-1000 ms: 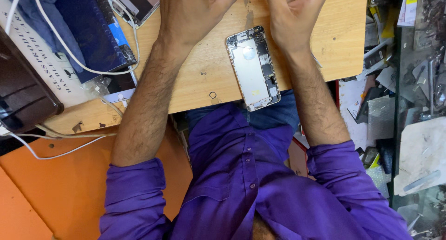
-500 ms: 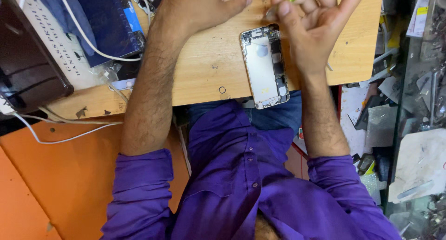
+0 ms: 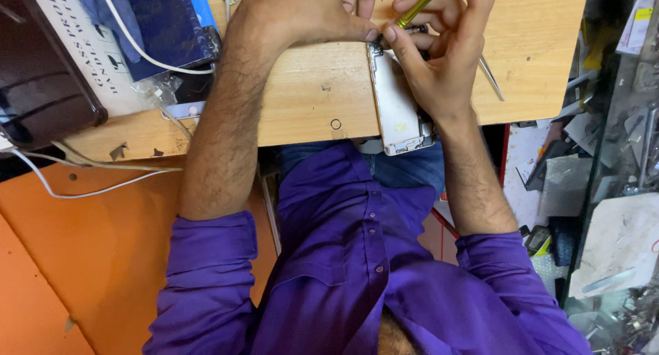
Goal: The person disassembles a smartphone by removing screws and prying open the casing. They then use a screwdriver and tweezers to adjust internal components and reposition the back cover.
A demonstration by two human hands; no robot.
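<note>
Right hand (image 3: 439, 66) pinching yellow-green screwdriver (image 3: 420, 5) over opened phone (image 3: 398, 108) | left hand (image 3: 302, 12) curled, fingertips steadying phone's top edge | wooden bench (image 3: 316, 87), tweezers (image 3: 491, 77) beside

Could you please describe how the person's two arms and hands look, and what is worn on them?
Both arms wear a purple button-up shirt with sleeves rolled up near the elbows, leaving the forearms bare and hairy. The left hand and the right hand are bare, without gloves. No watch, ring or bracelet shows on either one. The shirt front has small dark buttons.
</note>
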